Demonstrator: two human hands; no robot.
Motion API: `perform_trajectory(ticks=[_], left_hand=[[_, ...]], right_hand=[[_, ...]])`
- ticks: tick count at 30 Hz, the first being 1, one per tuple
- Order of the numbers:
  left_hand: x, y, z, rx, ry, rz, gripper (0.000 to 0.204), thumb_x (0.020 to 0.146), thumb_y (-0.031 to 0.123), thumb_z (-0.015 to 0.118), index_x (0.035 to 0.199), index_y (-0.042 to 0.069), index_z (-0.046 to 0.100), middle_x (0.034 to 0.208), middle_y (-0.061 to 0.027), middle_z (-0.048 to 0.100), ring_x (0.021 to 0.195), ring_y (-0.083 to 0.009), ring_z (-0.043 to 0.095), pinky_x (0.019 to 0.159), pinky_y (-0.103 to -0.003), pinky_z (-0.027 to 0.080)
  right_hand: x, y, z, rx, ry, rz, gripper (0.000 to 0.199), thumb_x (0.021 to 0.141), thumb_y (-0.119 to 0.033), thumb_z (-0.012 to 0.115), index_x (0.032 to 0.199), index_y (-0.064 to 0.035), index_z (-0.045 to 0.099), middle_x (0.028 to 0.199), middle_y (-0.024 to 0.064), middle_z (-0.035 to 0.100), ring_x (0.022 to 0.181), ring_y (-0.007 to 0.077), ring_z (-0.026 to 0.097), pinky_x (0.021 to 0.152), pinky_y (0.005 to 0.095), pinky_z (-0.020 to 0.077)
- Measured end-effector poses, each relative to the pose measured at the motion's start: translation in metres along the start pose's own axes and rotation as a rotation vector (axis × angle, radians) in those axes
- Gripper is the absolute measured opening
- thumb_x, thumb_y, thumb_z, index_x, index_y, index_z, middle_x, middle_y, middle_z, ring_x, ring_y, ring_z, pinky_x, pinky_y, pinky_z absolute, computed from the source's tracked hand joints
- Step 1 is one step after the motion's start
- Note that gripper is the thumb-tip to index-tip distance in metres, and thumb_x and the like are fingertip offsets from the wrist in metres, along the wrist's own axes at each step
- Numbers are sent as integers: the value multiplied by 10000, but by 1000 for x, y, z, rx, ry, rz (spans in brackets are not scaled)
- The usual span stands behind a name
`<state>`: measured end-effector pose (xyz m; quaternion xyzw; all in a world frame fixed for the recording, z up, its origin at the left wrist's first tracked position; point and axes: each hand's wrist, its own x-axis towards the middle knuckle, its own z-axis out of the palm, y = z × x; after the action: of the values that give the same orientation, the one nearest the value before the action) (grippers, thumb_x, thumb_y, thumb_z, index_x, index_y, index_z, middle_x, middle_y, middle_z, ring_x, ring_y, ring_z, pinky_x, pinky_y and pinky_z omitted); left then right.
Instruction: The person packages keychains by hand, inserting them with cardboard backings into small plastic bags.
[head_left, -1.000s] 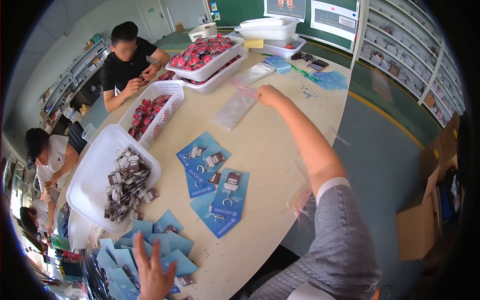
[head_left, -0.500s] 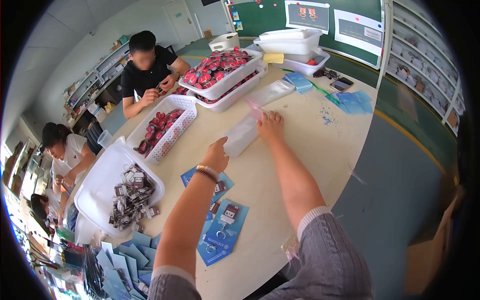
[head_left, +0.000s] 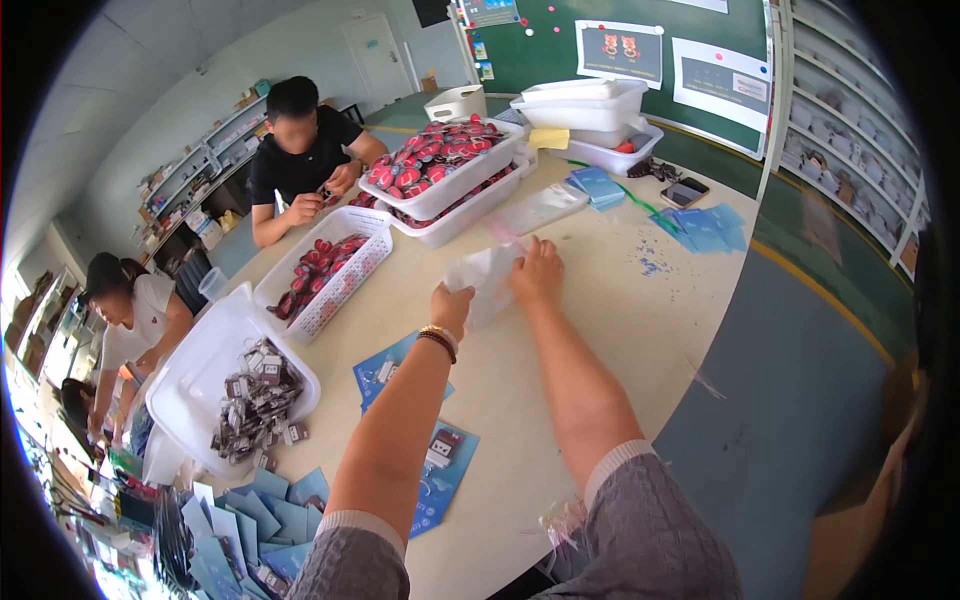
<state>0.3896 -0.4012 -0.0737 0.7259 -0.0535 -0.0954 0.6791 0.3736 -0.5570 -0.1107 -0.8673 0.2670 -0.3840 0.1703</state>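
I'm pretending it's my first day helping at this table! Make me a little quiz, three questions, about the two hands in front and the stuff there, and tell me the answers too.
1. Pick one: which front hand has bracelets at its wrist?
A) the left hand
B) the right hand
C) both

2. True or false: the phone lies beside some blue cards.

3. Fill in the missing word: both front hands are touching clear ____.

Key:
1. A
2. True
3. plastic
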Motion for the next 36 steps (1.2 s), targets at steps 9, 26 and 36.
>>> perform_trajectory(ticks=[9,26,36], left_hand=[[-74,72,-77,503,37,584,324,788,141,603,1070,-8,548,800,-164,617,726,-188,581,686,-348,461],[-495,-8,-276,332,198,101,689,727,-66,586,1324,16,250,1226,-148,410,1127,-233,445,904,-313,408],[-521,19,-237,1063,199,480,620,714,180,700,1249,22,429,1324,-205,351,1237,-384,328,1018,-454,285]], right_hand=[[22,27,-59,1240,-1022,118,535,846,-375,581,1264,-78,429,1077,77,584,930,194,586,827,367,466],[-249,-130,-273,469,-1398,-530,346,829,-308,611,1014,-28,525,775,104,622,687,190,630,611,337,502],[-175,-138,-167,-327,-1094,-319,1252,423,-764,673,1331,19,313,1353,199,359,1228,311,402,971,392,386]])
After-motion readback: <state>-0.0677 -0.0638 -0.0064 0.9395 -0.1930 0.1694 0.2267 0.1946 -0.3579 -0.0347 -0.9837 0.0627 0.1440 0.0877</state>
